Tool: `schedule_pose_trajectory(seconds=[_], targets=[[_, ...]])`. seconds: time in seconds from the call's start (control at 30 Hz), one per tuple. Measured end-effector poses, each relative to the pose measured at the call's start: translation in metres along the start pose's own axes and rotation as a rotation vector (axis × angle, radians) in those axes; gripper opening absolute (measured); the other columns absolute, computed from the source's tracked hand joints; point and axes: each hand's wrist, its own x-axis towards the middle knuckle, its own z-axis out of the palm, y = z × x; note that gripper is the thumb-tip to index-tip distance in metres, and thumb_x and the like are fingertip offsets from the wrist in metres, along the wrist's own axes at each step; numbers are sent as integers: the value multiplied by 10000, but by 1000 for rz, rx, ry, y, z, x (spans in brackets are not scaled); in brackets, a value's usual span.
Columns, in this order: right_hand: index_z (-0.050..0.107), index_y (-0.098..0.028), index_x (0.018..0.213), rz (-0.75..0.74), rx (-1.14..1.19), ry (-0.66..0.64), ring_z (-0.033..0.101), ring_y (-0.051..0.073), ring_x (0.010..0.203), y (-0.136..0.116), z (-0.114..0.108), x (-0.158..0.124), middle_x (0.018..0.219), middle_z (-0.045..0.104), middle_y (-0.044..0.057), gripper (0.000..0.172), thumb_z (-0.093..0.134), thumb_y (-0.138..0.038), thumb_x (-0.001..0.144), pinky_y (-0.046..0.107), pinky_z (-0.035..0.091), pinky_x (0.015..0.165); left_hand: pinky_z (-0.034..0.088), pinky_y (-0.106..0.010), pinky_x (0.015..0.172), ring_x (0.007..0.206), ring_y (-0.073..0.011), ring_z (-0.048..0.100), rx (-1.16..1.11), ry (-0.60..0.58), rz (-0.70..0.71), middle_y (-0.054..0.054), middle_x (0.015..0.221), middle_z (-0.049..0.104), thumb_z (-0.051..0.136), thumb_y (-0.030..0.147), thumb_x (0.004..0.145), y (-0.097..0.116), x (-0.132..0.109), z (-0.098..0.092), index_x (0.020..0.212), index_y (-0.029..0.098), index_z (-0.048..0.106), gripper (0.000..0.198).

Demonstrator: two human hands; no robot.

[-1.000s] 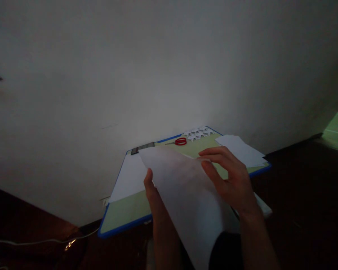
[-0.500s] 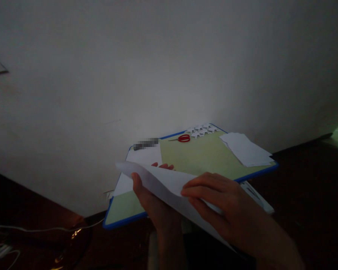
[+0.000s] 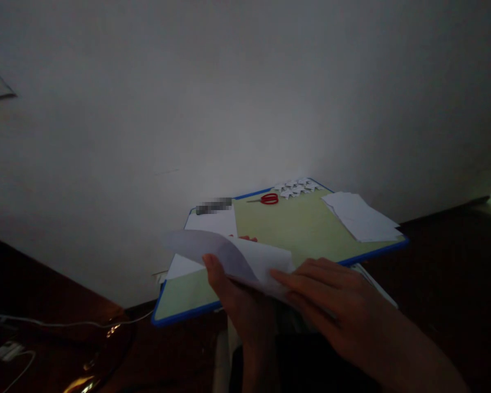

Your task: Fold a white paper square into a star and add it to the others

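Note:
A white paper sheet, curled over on its left side, is held above the near part of the table. My left hand grips it from below, thumb on the near face and fingertips showing past the far edge. My right hand presses on the sheet's right part, its fingers close together and partly over the paper. Beyond the sheet, scissors with red handles lie on the pale green tabletop.
Several white cut-out shapes lie at the table's back edge by the wall. Stacked white papers are on the right. At the left are another white sheet and a blurred dark object. A white cable runs at lower left.
The held sheet has curled over more on its left, and its right part has folded or shortened in view. My right hand has moved slightly right and down along it.

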Motion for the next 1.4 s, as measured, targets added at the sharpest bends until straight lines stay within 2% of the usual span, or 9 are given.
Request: schedule_pose_trajectory(seconds=[0.13, 0.23, 0.33, 0.5, 0.67, 0.83, 1.0, 1.23, 1.4], targets=[[716, -294, 1333, 74, 22, 122, 765, 222, 975, 9, -16, -3, 1099, 796, 55, 326, 557, -215, 1059, 345, 661, 802, 594, -392, 899, 1031, -288, 729, 160, -217, 150, -93, 1085, 767, 559, 705, 957, -8, 6, -13, 1255, 239, 694, 570], [724, -308, 1301, 172, 44, 233, 753, 205, 949, 13, -33, -9, 1081, 781, 39, 288, 614, -247, 1042, 319, 651, 769, 600, -364, 894, 1016, -278, 744, 185, -308, 145, -82, 1069, 774, 887, 505, 760, -1, 7, -13, 1215, 221, 708, 566], [734, -338, 1267, 205, 40, 329, 745, 198, 925, 16, -47, -14, 1085, 772, 29, 269, 647, -258, 1026, 313, 649, 768, 624, -347, 816, 947, -261, 751, 229, -376, 172, -78, 1043, 781, 939, 410, 702, 9, 3, -9, 1169, 224, 718, 549], [742, -361, 1259, 211, 41, 373, 750, 227, 913, 21, -55, -14, 1080, 772, 44, 275, 694, -296, 996, 324, 651, 693, 608, -337, 642, 751, -249, 716, 205, -337, 139, -62, 857, 760, 959, 403, 647, 13, -1, -12, 968, 215, 729, 438], [697, -309, 1384, 232, 38, 385, 729, 228, 839, 29, -48, -13, 976, 754, 55, 398, 707, -358, 990, 372, 659, 740, 609, -318, 663, 794, -248, 731, 241, -313, 112, -58, 900, 763, 949, 412, 675, -1, 7, -16, 1070, 220, 720, 496], [780, -267, 1199, 235, 110, 317, 722, 225, 971, 39, -37, -11, 1070, 730, 68, 232, 707, -353, 997, 378, 648, 845, 600, -292, 708, 845, -228, 729, 246, -313, 103, -63, 981, 763, 918, 449, 726, -15, 18, -11, 1150, 215, 712, 527], [776, -263, 1191, 253, 71, 327, 703, 231, 1091, 48, -30, -8, 1168, 712, 78, 204, 710, -288, 999, 402, 615, 963, 571, -257, 690, 784, -186, 696, 191, -282, 84, -50, 934, 751, 934, 451, 698, -24, 29, -13, 1117, 203, 716, 534], [712, -277, 1331, 227, 134, 295, 742, 196, 985, 47, -29, -7, 1095, 781, 49, 309, 675, -262, 1024, 335, 635, 869, 545, -239, 624, 727, -174, 667, 190, -236, 91, -37, 897, 737, 926, 472, 703, -25, 26, -10, 1111, 212, 703, 533], [780, -279, 1214, 159, 113, 327, 767, 219, 910, 44, -30, -4, 1024, 806, 60, 217, 678, -300, 1024, 356, 655, 798, 521, -238, 601, 702, -172, 644, 216, -198, 67, -35, 872, 728, 898, 523, 719, -22, 23, -6, 1099, 209, 711, 527]])
